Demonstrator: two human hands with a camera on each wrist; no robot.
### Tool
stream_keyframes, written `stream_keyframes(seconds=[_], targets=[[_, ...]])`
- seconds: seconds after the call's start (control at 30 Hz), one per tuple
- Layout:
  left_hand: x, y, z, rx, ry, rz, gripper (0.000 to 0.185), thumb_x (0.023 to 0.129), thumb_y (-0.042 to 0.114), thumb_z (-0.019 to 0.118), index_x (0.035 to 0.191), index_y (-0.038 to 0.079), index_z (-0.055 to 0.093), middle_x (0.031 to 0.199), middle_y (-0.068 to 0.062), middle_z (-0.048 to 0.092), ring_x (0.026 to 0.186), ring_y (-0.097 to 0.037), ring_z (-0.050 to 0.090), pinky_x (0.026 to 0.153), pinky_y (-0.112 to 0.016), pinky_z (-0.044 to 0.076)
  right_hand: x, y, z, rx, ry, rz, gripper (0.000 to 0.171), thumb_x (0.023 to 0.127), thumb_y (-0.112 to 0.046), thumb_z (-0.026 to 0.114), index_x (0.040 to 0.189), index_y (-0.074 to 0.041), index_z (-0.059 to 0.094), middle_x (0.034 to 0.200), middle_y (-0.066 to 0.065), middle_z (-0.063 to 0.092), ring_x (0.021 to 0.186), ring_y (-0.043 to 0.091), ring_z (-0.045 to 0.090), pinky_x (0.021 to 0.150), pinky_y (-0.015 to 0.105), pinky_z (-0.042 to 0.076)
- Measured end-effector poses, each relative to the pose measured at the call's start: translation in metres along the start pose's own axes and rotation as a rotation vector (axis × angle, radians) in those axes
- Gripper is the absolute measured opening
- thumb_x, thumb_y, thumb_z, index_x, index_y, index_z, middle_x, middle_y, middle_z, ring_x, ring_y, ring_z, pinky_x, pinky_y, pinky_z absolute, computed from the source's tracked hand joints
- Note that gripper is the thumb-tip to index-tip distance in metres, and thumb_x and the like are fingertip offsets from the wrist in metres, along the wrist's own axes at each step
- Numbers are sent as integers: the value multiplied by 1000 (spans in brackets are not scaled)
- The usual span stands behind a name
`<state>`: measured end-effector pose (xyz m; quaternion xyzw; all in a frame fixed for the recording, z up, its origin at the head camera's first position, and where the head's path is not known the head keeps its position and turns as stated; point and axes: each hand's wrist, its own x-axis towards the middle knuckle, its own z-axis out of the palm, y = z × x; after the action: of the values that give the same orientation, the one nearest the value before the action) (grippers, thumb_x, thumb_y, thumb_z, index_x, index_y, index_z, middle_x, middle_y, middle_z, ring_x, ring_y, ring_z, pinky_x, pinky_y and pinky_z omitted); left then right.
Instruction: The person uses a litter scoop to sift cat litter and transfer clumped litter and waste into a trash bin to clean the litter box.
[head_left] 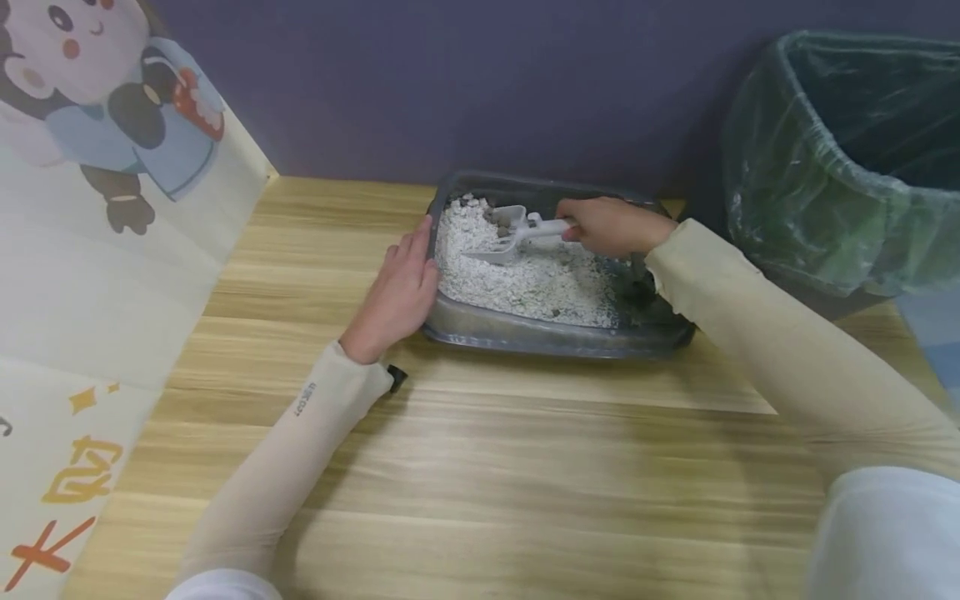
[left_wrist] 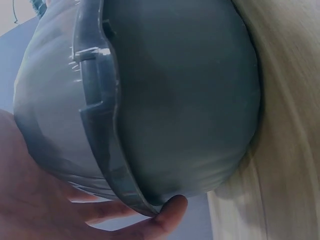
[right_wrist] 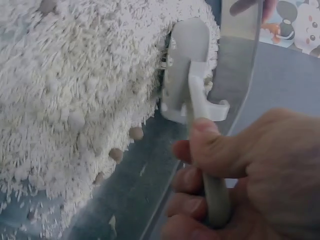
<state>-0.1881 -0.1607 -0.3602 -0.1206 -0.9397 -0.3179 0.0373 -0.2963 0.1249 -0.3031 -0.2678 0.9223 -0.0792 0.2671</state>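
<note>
A grey litter box (head_left: 558,343) stands on the wooden surface, with pale grainy litter (head_left: 540,287) heaped toward its left side. My right hand (head_left: 617,227) grips the handle of a white slotted litter scoop (head_left: 507,237), fingers curled around it in the right wrist view. The scoop's head lies in the litter near the back left, beside several grey-brown clumps (head_left: 504,218). My left hand (head_left: 397,292) rests against the box's left end with its fingers extended. In the left wrist view, a fingertip (left_wrist: 174,205) touches the rim (left_wrist: 97,85).
A bin with a clear plastic liner (head_left: 817,179) stands at the right, close to the box. Behind is a dark blue wall (head_left: 465,92); a white panel with cartoon art (head_left: 112,275) borders the left. Wooden surface (head_left: 487,475) extends in front of the box.
</note>
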Motion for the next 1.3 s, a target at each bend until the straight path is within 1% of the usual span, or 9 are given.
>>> stream_keyframes(seconds=[0.13,0.3,0.43,0.5,0.73,0.83,0.97,1.17,1.3], targets=[[1,2,0,0,-6,-4,58,101,26,27,153,10,6,151,-18,25,132,-38,27,109,-47,23,6,1,4,14,50,-21,39,102,-16,38,139,-5,35,131,18,48,104,29,54,75,43,44],[1,3,1,14,-7,-17,58,101,24,28,152,9,7,149,-20,27,130,-39,30,108,-47,25,7,8,10,22,165,-101,31,101,-16,41,130,-5,44,120,15,54,94,27,55,72,42,43],[1,4,2,12,-9,-20,58,101,25,27,153,9,7,148,-20,28,128,-40,31,107,-48,26,7,15,11,46,230,-160,27,101,-16,43,125,-7,47,118,13,55,96,27,54,74,44,43],[1,4,3,12,-8,-23,58,101,24,27,153,9,7,148,-20,28,127,-40,32,107,-49,27,7,18,11,48,237,-175,27,100,-17,44,126,-8,47,119,12,54,96,26,54,75,44,42],[2,4,4,16,1,-32,58,101,24,27,152,9,6,147,-21,28,126,-40,32,106,-48,29,5,22,15,79,192,-178,29,101,-24,41,127,-11,44,114,11,55,75,24,49,65,38,40],[1,3,4,7,-3,-45,58,101,25,26,153,10,5,149,-20,25,129,-40,29,107,-48,27,-3,23,16,73,194,-173,32,102,-27,39,129,-10,43,111,12,56,72,24,48,65,38,39],[0,4,5,-5,-5,-58,58,101,25,27,153,10,5,151,-19,23,132,-38,27,109,-48,24,-23,24,17,54,223,-148,37,102,-29,37,132,-8,41,106,11,56,73,24,50,67,40,40],[0,4,5,-13,8,-48,59,101,29,25,153,10,4,150,-19,24,132,-37,27,109,-48,23,-56,22,30,53,362,-133,33,101,-23,43,129,-5,45,103,11,57,80,24,52,71,41,41],[0,3,5,-11,14,-44,59,101,31,24,153,10,5,150,-20,25,132,-37,27,109,-48,23,-68,21,49,102,463,-122,28,100,-21,46,123,-6,48,98,10,57,74,24,48,66,39,38]])
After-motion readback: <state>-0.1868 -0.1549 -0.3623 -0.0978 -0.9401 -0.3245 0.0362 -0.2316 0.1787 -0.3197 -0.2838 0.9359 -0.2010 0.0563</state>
